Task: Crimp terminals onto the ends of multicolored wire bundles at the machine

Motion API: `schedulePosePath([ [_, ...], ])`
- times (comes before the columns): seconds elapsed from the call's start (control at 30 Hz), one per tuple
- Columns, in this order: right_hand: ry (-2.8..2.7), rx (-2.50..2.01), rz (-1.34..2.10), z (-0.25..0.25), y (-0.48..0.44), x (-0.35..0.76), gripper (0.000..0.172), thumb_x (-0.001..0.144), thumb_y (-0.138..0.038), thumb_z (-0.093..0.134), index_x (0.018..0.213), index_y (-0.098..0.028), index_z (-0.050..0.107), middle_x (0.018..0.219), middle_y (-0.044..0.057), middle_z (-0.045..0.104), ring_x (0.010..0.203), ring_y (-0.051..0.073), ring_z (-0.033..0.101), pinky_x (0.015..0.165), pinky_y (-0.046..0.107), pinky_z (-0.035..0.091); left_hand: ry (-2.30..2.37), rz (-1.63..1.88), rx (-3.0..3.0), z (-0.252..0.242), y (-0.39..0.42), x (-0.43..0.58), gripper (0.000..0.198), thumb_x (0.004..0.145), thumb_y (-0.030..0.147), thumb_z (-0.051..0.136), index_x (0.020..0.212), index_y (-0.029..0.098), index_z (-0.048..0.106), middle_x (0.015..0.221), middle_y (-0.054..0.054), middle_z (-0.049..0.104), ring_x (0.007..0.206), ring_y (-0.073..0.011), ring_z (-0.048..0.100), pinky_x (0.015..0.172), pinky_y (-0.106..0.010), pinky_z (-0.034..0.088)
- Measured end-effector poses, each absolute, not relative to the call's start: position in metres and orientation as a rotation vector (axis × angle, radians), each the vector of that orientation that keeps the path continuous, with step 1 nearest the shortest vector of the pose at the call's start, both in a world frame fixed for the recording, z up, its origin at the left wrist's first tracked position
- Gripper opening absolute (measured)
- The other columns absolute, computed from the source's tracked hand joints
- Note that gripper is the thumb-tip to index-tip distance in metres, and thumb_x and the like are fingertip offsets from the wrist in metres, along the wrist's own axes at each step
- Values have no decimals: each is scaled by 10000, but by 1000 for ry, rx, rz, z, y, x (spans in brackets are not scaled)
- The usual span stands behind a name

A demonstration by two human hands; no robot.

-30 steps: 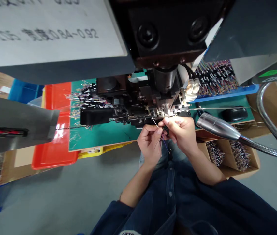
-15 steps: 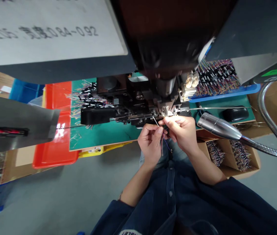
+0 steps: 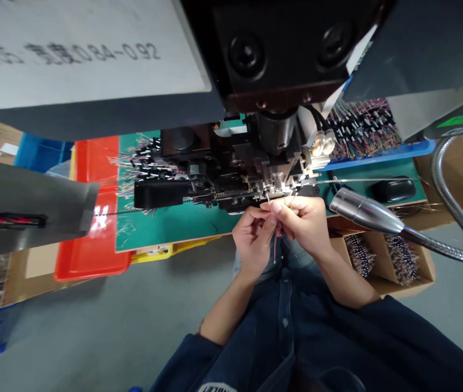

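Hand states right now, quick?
Left hand: closed, fingers pinching thin wires.
Right hand: closed, pinching the thin wires close beside it.

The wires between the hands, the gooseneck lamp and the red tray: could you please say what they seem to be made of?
Wires: probably plastic-coated, judging by thin coloured strands; finish and cores unclear.
Gooseneck lamp: apparently satin metal, from its silvery sheen and ribbing.
Red tray: likely glossy plastic, from its bright highlights.
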State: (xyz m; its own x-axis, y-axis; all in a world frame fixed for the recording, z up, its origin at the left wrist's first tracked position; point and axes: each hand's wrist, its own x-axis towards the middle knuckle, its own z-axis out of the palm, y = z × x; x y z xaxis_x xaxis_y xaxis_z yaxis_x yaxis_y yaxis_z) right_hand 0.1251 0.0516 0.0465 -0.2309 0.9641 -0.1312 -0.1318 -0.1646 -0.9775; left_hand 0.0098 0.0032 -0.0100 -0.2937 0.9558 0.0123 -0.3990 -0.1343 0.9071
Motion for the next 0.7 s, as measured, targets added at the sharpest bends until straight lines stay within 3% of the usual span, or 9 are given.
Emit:
schedulePosePath([
  [0.2, -1157, -1103, 1566, 47, 53, 126, 324, 996, -464, 812, 793, -214, 844, 440, -61, 534, 397, 110, 511, 433, 250, 457, 1057, 1622, 815, -8, 2, 7, 183, 1013, 300, 840, 937, 218, 695, 774, 34, 738, 611, -112, 696, 588, -235, 583],
  [0.37, -1060, -1085, 1641, 40, 53, 124, 372, 1003, -544, 806, 838, -216, 866, 424, -77, 492, 370, 89, 399, 437, 257, 452, 1058, 1708, 824, -6, 4, 9, 165, 1020, 318, 831, 966, 220, 711, 817, 19, 769, 675, -124, 750, 612, -233, 626],
  [0.7, -1032, -1117, 1646, 41, 53, 121, 413, 973, -607, 815, 844, -220, 877, 425, -76, 484, 376, 91, 382, 450, 263, 460, 1090, 1703, 792, -3, 4, 9, 206, 1007, 347, 844, 950, 209, 702, 801, 12, 760, 637, -121, 736, 605, -246, 630],
])
